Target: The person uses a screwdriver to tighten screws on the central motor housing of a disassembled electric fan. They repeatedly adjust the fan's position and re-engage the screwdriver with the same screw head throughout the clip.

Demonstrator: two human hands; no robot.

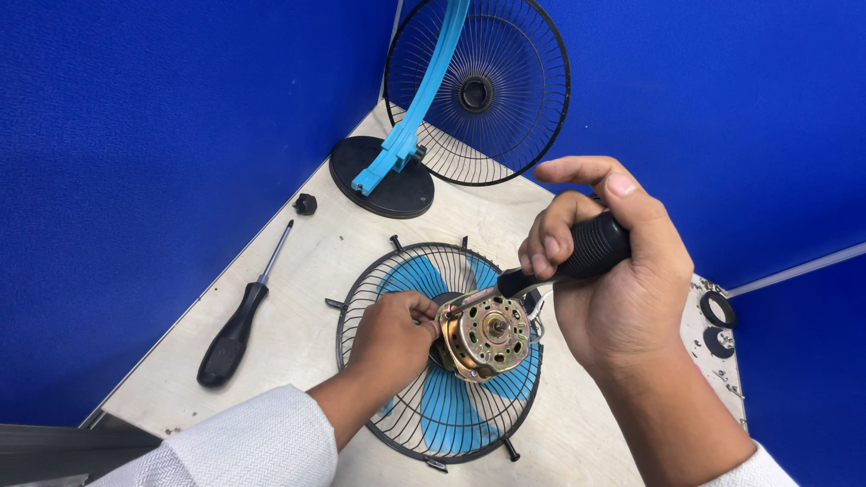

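Centrally, the round brass-coloured metal fan motor (487,335), with its short shaft facing up, sits on the hub of the blue plastic fan blades (451,397), which lie inside the black wire fan guard (397,424) flat on the pale wooden worktop (307,307). The left hand (390,338) clasps the motor's left rim, fingers curled against it. From the upper right, the right hand (613,289) is clenched around the black ribbed handle of a screwdriver (577,254); the tool's long axis slants down and to the left, its tip meeting the motor's upper-left edge, just beside the left hand's fingers. The right hand thus stands above and to the right of the motor, the left touching it from the left.

Farther out, a second black-handled screwdriver (236,326) lies well apart on the left, a small black knob (306,204) beyond it. Behind stand a round black base with a blue curved stand (415,117) and another black wire guard (505,90) leaning on the blue partition. Black rings (719,309) lie at the right edge.
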